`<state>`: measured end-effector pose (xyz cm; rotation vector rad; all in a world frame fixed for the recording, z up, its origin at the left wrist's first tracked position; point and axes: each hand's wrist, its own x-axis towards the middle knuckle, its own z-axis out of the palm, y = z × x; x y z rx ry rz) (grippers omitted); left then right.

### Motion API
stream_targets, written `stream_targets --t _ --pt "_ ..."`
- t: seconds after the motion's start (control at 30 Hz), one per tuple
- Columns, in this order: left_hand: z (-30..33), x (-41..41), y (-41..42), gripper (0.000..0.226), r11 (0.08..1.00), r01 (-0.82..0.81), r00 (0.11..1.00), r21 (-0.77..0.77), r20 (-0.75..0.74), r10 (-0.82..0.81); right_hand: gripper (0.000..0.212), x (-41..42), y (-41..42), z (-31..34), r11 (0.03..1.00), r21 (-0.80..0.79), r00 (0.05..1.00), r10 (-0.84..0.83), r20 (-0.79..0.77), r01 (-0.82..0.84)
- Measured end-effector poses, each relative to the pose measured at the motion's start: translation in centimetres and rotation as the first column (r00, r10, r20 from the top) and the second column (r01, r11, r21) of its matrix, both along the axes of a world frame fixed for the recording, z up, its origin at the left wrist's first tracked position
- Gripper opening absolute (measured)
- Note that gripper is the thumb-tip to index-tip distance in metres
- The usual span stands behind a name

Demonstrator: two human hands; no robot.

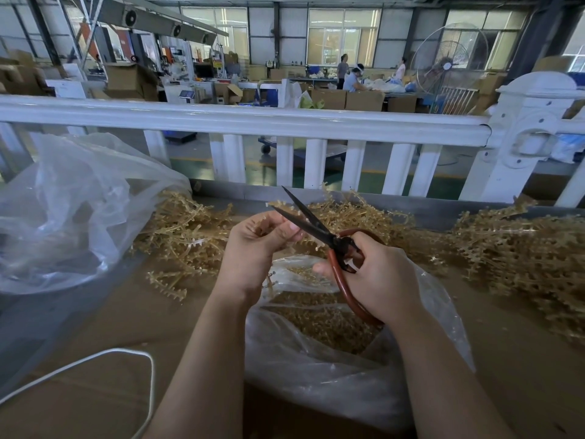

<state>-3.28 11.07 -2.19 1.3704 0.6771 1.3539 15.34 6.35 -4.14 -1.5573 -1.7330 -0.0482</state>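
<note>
left grip [253, 245] pinches a plastic sprig [276, 203], its end right at the open tips of the scissors [311, 222], which the right grip [376, 274] clenches.

1. Rear: the white railing [240, 122] closes off the table's far edge.
2. Left: a crumpled clear bag [63, 210]. Right: heaped tan sprues [522, 258].
3. Centre: spread scissors [329, 236] and a sprue strip [278, 204] sit above the open bag [316, 359].
4. Front left: bare cardboard [104, 318], crossed only by a white cord [95, 356].

The left hand [258, 245] pinches a tan plastic sprig [278, 205] between the open blades of red-handled scissors [323, 236] gripped by the right hand [376, 277], above a clear bag [316, 359] of cut pieces on the surface [110, 327].
</note>
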Motion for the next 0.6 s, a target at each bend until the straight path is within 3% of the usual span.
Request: stream_targets --t 0.17,0.23,0.33,0.37,0.6 --pt "0.03 -0.25 0.01 0.013 0.999 -0.025 0.998 0.048 -0.054 0.028 0.052 0.02 0.19 -0.16 1.0 0.0 1.0 0.016 0.0 -0.016" --pt "0.2 -0.34 -0.06 0.006 0.998 -0.026 0.997 0.06 -0.068 0.03 0.055 0.09 0.35 -0.18 1.0 0.001 1.0 -0.003 0.004 0.003" --pt "-0.01 -0.51 0.16 0.014 0.995 -0.058 0.992 0.086 -0.105 0.067 0.062 0.15 0.42 -0.22 1.0 0.017 1.0 -0.008 0.008 0.008" --pt "0.09 -0.55 0.13 0.006 0.996 -0.044 0.993 0.079 -0.105 0.052 0.062 0.1 0.38 -0.23 1.0 0.014 1.0 -0.001 0.013 0.001" --pt "-0.17 -0.63 0.23 0.008 0.996 0.053 0.994 0.076 -0.103 -0.045 0.066 0.0 0.32 -0.16 1.0 -0.022 1.0 0.02 0.005 -0.02"
